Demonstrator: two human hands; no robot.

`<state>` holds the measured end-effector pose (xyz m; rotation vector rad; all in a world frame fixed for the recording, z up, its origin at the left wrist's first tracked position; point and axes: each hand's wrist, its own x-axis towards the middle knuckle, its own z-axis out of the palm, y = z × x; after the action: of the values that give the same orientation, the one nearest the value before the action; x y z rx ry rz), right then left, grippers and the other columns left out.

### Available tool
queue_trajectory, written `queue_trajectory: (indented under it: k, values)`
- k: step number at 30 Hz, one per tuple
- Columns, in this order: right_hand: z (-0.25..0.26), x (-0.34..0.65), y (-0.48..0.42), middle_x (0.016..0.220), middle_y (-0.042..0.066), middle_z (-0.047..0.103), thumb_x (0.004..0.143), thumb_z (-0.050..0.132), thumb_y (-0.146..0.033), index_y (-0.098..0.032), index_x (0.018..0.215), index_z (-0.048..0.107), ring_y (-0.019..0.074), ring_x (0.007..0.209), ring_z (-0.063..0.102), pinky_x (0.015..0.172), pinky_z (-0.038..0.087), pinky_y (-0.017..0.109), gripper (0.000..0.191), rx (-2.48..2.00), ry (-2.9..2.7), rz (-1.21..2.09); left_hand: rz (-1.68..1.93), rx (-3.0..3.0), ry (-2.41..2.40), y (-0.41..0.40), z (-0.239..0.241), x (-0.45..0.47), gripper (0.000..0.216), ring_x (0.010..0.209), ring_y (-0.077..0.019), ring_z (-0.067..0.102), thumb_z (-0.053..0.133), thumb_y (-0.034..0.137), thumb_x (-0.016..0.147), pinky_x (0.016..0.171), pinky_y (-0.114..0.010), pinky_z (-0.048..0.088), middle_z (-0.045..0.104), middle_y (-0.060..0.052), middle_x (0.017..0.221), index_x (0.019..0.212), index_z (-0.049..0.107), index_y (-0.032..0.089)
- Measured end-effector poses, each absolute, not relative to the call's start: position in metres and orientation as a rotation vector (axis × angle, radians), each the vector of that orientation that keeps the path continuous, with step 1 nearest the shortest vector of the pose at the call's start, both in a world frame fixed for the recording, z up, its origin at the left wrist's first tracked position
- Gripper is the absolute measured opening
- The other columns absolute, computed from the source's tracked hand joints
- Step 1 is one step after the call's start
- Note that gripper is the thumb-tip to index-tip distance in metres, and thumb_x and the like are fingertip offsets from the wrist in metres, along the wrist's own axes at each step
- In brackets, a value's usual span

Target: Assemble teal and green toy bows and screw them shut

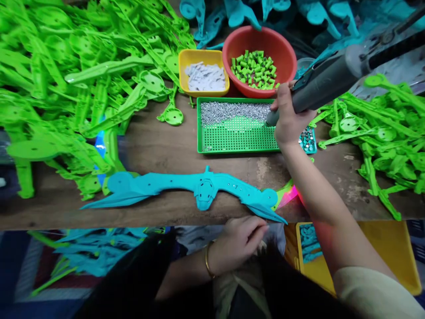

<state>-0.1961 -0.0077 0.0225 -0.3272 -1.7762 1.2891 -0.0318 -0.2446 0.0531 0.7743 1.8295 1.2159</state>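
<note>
My right hand (pixel 292 117) is wrapped round a grey power screwdriver (pixel 327 82). The tool's tip is over the green perforated tray (pixel 239 151), at the edge of a heap of small silver screws (pixel 229 111). At the table's front edge my left hand (pixel 237 241) is closed, fingers curled in; whether anything is inside cannot be seen. Just beyond it lies a blue plastic toy bow body (pixel 206 188), stretched across the table. A lime green piece (pixel 283 195) with a glowing pink part (pixel 289 196) sticks out under its right end.
Lime green plastic parts pile up at the left (pixel 83 79) and right (pixel 388 137). Behind the tray stand a yellow bin (pixel 182 75) of white pieces and a red bowl (pixel 287 53) of short green cylinders. Blue parts (pixel 239 13) line the back. A yellow crate (pixel 385 252) sits below the table.
</note>
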Motion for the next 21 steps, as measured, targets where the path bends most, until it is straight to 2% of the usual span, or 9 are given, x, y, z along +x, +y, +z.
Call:
queue_trajectory:
  k: [2, 5, 7, 10, 12, 14, 17, 21]
  values:
    - [0.027, -0.197, -0.009, 0.086, 0.002, 0.061, 0.081, 0.046, -0.075, -0.03, 0.101, 0.057, 0.0225, 0.08, 0.069, 0.068, 0.059, 0.041, 0.05, -0.325, -1.783, 1.28, 1.315, 0.872, 1.988, -0.245, 0.052, -0.036, 0.02, 0.078, -0.0176, 0.067, 0.054, 0.027, 0.091, 0.073, -0.026, 0.044, 0.074, -0.005, 0.085, 0.098, 0.072, 0.024]
    - [0.051, -0.186, -0.014, 0.088, 0.0, 0.064, 0.079, 0.047, -0.076, -0.031, 0.101, 0.057, 0.0155, 0.069, 0.066, 0.067, 0.058, 0.036, 0.05, -0.359, -1.768, 1.272, 1.332, 1.068, 2.3, -0.241, 0.05, -0.046, 0.022, 0.079, -0.0208, 0.064, 0.059, 0.024, 0.087, 0.077, -0.031, 0.045, 0.073, -0.007, 0.086, 0.104, 0.072, 0.023]
    - [0.075, -0.167, -0.017, 0.092, -0.001, 0.065, 0.078, 0.051, -0.075, -0.032, 0.1, 0.057, 0.0114, 0.061, 0.061, 0.062, 0.057, 0.032, 0.048, -0.334, -1.737, 1.275, 1.226, 1.284, 2.385, -0.234, 0.05, -0.055, 0.024, 0.09, -0.0239, 0.063, 0.06, 0.025, 0.087, 0.089, -0.037, 0.043, 0.073, -0.008, 0.096, 0.107, 0.071, 0.025]
    - [0.108, -0.122, -0.022, 0.094, -0.003, 0.065, 0.08, 0.062, -0.061, -0.032, 0.101, 0.061, 0.0094, 0.055, 0.058, 0.051, 0.053, 0.029, 0.036, -0.212, -1.642, 1.357, 0.985, 1.477, 2.382, -0.223, 0.052, -0.067, 0.035, 0.111, -0.0309, 0.057, 0.061, 0.043, 0.085, 0.11, -0.05, 0.027, 0.068, -0.011, 0.115, 0.114, 0.068, 0.023]
    - [0.118, -0.086, -0.023, 0.088, -0.005, 0.066, 0.078, 0.071, -0.045, -0.035, 0.101, 0.066, 0.0088, 0.053, 0.056, 0.046, 0.05, 0.026, 0.026, -0.131, -1.605, 1.477, 0.844, 1.479, 2.423, -0.22, 0.051, -0.073, 0.06, 0.117, -0.0361, 0.052, 0.063, 0.06, 0.078, 0.115, -0.056, 0.018, 0.064, -0.016, 0.12, 0.119, 0.064, 0.017]
    - [0.117, -0.053, -0.023, 0.084, -0.004, 0.065, 0.076, 0.073, -0.037, -0.033, 0.1, 0.068, 0.0087, 0.051, 0.055, 0.042, 0.048, 0.026, 0.025, -0.107, -1.614, 1.541, 0.742, 1.475, 2.459, -0.22, 0.05, -0.076, 0.081, 0.12, -0.0391, 0.05, 0.064, 0.073, 0.068, 0.116, -0.059, 0.014, 0.062, -0.019, 0.121, 0.123, 0.061, 0.013]
    - [0.104, -0.019, -0.021, 0.083, -0.002, 0.065, 0.076, 0.073, -0.035, -0.029, 0.102, 0.067, 0.0091, 0.049, 0.055, 0.039, 0.047, 0.026, 0.028, -0.125, -1.634, 1.511, 0.631, 1.507, 2.481, -0.221, 0.048, -0.077, 0.095, 0.121, -0.0415, 0.049, 0.065, 0.08, 0.059, 0.117, -0.061, 0.01, 0.06, -0.021, 0.123, 0.123, 0.06, 0.01]
    - [0.087, -0.002, -0.018, 0.083, -0.004, 0.065, 0.077, 0.073, -0.034, -0.03, 0.102, 0.064, 0.0081, 0.048, 0.053, 0.041, 0.048, 0.024, 0.027, -0.165, -1.608, 1.385, 0.461, 1.661, 2.455, -0.206, 0.051, -0.067, 0.096, 0.123, -0.0395, 0.047, 0.063, 0.079, 0.062, 0.116, -0.063, 0.014, 0.057, -0.02, 0.128, 0.129, 0.054, 0.01]
